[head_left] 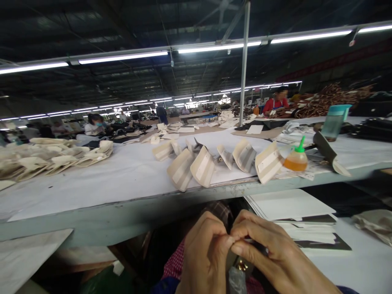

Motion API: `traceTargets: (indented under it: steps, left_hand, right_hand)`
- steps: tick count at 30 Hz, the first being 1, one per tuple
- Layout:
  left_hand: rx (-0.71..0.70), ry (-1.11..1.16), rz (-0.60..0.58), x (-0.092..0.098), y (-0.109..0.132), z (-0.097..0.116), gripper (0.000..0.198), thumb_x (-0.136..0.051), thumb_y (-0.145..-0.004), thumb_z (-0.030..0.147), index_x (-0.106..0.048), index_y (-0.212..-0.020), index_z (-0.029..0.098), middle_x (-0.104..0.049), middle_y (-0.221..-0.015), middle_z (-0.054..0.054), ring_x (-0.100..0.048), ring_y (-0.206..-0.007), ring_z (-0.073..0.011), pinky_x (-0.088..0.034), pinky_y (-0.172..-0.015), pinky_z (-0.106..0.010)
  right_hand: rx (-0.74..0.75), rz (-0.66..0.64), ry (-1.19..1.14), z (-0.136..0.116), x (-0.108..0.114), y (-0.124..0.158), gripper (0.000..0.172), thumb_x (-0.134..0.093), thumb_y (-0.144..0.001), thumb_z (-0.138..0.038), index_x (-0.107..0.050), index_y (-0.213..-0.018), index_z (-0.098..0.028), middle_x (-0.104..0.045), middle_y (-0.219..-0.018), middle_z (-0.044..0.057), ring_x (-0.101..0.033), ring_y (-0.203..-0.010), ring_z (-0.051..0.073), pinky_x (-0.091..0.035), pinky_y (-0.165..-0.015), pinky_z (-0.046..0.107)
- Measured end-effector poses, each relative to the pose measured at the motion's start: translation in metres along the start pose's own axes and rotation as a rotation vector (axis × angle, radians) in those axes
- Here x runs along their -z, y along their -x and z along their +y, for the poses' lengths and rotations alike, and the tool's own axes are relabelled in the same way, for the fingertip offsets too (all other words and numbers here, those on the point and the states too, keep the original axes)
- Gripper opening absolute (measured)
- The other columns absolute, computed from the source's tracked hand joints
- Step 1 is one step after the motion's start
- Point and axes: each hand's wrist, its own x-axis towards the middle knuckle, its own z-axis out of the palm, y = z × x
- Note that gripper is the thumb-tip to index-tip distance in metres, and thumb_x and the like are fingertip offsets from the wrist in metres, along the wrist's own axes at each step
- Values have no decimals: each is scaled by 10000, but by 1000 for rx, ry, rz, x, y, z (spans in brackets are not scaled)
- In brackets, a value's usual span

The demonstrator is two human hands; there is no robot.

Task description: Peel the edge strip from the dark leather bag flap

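Observation:
Above my lap, my left hand [206, 249] and my right hand [272, 251] meet with their fingertips pinched together. Whatever lies between the fingertips is hidden. Just below, partly covered by my hands, is a dark piece with a gold-coloured metal fitting [241, 265]. Crumpled clear plastic [237, 281] hangs at that fitting. On the table ahead stand several curved beige panels [203, 165] with grey bands, some with small dark fittings. A squeeze bottle [295, 160] of amber liquid with a green nozzle stands to their right, beside a dark curved panel [327, 151].
The white-covered table [122, 179] runs across, its edge in front of my hands. Beige pieces [52, 157] are piled at left. A stack of white and black sheets [294, 204] lies at right. Farther back are a teal-lidded water bottle [335, 121], a pole [244, 65] and a person in red [275, 104].

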Motion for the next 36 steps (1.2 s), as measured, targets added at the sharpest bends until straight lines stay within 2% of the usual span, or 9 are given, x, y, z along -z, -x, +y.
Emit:
traceTargets:
  steps: [6,9,17,22,27,30,32,34,36]
  left_hand:
    - [180,36,26,19,-12,-7,225,-485,-979,223,-486,-755,209,-445,-738,38,-431,-647,-121,-330,-578,-236]
    - [233,42,86,26,-15,-10,242,-496,-966,256,-491,-729,206,-443,-723,38,-426,-645,-131,-329,-585,-244]
    - [426,105,89,30,-20,-9,247,-552,-895,316,-503,-685,195,-433,-668,41,-408,-636,-135,-330,-588,-239]
    - [498,159,102,27,-18,-21,259,-551,-895,346,-517,-695,185,-420,-652,43,-384,-626,-128,-315,-569,-234]
    - [534,222,119,25,-19,-28,294,-590,-892,350,-512,-669,175,-409,-633,48,-369,-611,-115,-306,-559,-230]
    - [507,277,95,31,-19,-23,394,-523,-961,420,-573,-668,162,-507,-656,15,-450,-629,-128,-343,-576,-236]
    - [444,332,78,36,-19,-19,448,-503,-975,478,-663,-713,153,-593,-728,-20,-529,-703,-152,-393,-638,-249]
    - [392,434,44,40,-21,-16,317,-654,-896,442,-747,-784,160,-644,-796,-33,-576,-771,-168,-426,-694,-251]
    - [376,531,5,42,-22,-13,99,-793,-768,268,-790,-802,175,-666,-816,-28,-599,-784,-164,-441,-703,-238]
  right_hand:
    - [17,130,15,18,11,-9,25,-669,-950,-247,-687,-933,-241,-665,-893,-12,-652,-804,149,-488,-690,226]
    - [22,172,47,23,12,-12,59,-684,-932,-258,-696,-884,-225,-664,-848,2,-646,-754,157,-505,-660,234]
    - [116,149,38,21,4,-17,63,-696,-923,-273,-745,-961,-262,-692,-860,13,-689,-760,160,-552,-651,208]
    - [65,97,64,27,0,-19,70,-686,-929,-279,-734,-973,-252,-692,-887,14,-694,-788,163,-552,-668,210]
    - [-32,120,68,26,-4,-22,154,-646,-942,-340,-688,-837,-235,-658,-783,-14,-659,-705,157,-510,-637,224]
    - [-66,184,53,23,-3,-21,214,-634,-946,-399,-671,-803,-243,-646,-753,-24,-641,-684,159,-503,-650,233]
    - [-42,191,72,23,-1,-18,177,-639,-947,-385,-668,-828,-256,-647,-770,-31,-645,-694,152,-503,-646,217]
    - [-1,183,114,24,2,-14,106,-654,-943,-339,-662,-864,-269,-648,-792,-41,-651,-699,136,-502,-627,187]
    - [44,184,151,26,4,-12,52,-661,-938,-306,-654,-895,-279,-647,-808,-46,-650,-691,124,-499,-600,165]
